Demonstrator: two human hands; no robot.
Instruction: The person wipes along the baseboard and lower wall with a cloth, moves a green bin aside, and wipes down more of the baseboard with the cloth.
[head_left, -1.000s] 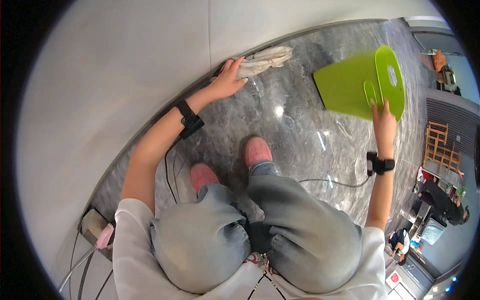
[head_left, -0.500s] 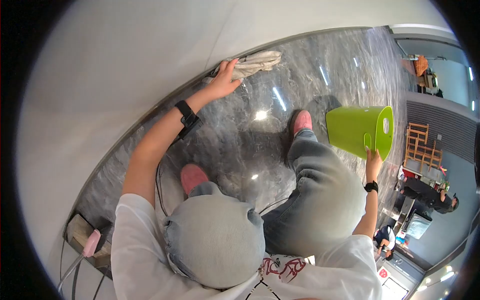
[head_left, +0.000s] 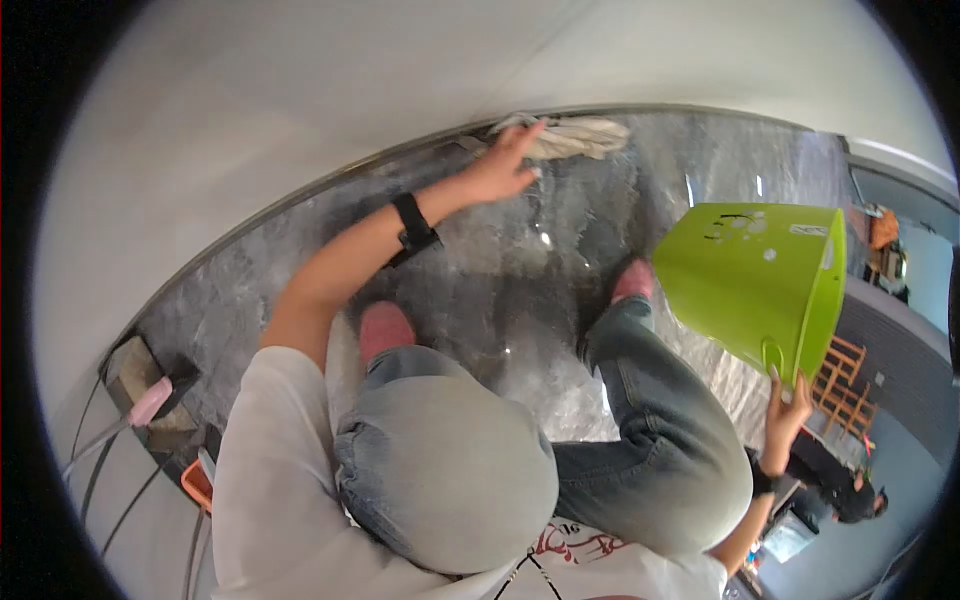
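My left hand (head_left: 503, 168) is open, fingers apart, at the near end of a crumpled beige cloth (head_left: 585, 138). The cloth lies on the floor along the foot of the wall; whether my fingertips touch it I cannot tell. On the other side, my right hand (head_left: 786, 412) grips the rim of a lime-green bin (head_left: 750, 270) beside its handle slot. The bin is tilted, its mouth facing right, with dark and white markings on its side. Its inside is mostly hidden.
The grey marble-patterned floor (head_left: 480, 260) meets a pale wall (head_left: 300, 110). My pink shoes (head_left: 385, 332) stand on it. At lower left are a pink-handled tool (head_left: 150, 402), cables and an orange container (head_left: 197, 487). A person in dark clothes (head_left: 835, 478) and a wooden rack (head_left: 848, 390) are far right.
My right hand has raised and turned the green bin, so its mouth now shows. My left hand's fingers have spread and come back from the cloth. The whole view has shifted.
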